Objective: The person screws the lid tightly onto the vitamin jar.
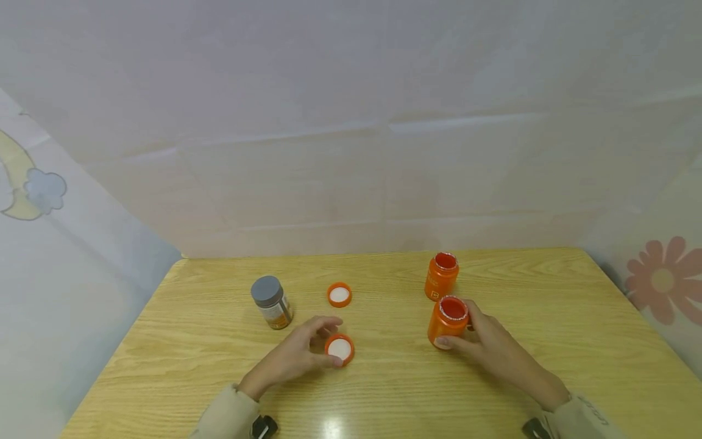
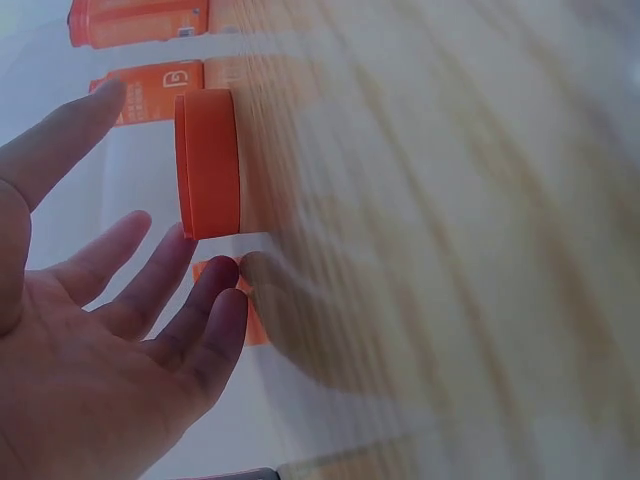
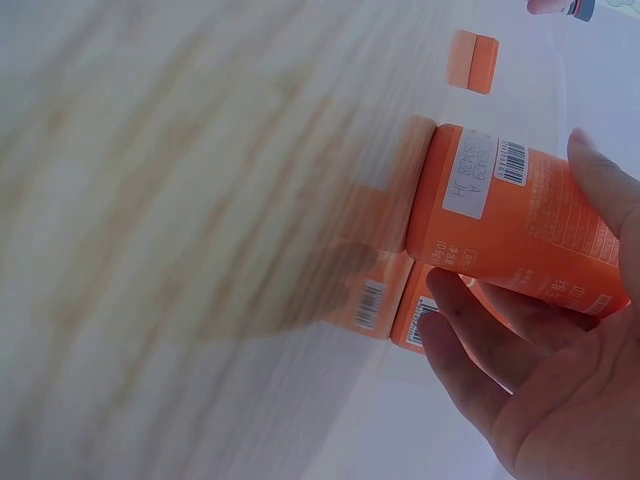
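My left hand is spread around an orange screw lid that lies with its white inside up on the table. In the left wrist view, gaps show between the loosely bent fingers and the lid's side. My right hand holds an uncapped orange jar standing upright, thumb on its near side and fingers around the far side. The right wrist view shows a white label and a barcode on this jar. Just behind it stands a second uncapped orange jar.
Another orange lid lies farther back, white inside up. To its left stands a capped jar with a grey lid. The wooden table meets a pale cloth backdrop at its back edge.
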Demonstrator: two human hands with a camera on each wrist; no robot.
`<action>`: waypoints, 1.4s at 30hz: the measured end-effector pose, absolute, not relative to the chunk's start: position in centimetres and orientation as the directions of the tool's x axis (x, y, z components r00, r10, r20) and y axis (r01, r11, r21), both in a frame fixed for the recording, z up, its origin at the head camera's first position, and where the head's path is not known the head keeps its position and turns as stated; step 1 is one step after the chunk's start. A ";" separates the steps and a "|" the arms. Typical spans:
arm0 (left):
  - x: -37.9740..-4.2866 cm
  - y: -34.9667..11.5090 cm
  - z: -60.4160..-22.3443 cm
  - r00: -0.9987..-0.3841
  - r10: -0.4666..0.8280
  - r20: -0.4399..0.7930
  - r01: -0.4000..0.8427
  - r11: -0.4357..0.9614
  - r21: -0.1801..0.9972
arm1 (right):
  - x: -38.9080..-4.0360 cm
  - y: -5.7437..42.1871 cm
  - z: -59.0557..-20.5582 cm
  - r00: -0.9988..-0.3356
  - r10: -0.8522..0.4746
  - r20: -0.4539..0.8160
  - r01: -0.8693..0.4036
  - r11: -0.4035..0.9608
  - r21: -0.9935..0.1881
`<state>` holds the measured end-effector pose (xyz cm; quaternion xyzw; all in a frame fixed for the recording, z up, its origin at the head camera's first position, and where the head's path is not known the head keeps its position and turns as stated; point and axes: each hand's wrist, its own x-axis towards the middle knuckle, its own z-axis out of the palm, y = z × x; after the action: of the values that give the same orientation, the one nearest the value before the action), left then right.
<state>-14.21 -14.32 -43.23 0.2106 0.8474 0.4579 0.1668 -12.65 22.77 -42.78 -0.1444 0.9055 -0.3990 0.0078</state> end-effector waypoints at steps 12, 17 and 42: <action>-14.3 -14.3 -43.7 -0.835 0.542 -0.091 0.305 0.595 0.743 | -12.6 22.7 -42.6 -0.961 -0.262 0.087 -0.243 0.651 -0.719; -14.3 -14.1 -43.6 -0.832 0.550 -0.072 0.336 0.603 0.724 | -12.6 22.7 -42.7 -0.963 -0.258 0.079 -0.234 0.655 -0.718; -14.5 -13.8 -43.4 -0.843 0.533 -0.080 0.295 0.581 0.758 | -12.5 22.7 -42.8 -0.961 -0.264 0.088 -0.246 0.660 -0.709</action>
<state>-14.53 -13.85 -43.39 0.2361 0.8761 0.3920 0.1515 -12.54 22.73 -42.78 -0.1400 0.9111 -0.3876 0.0113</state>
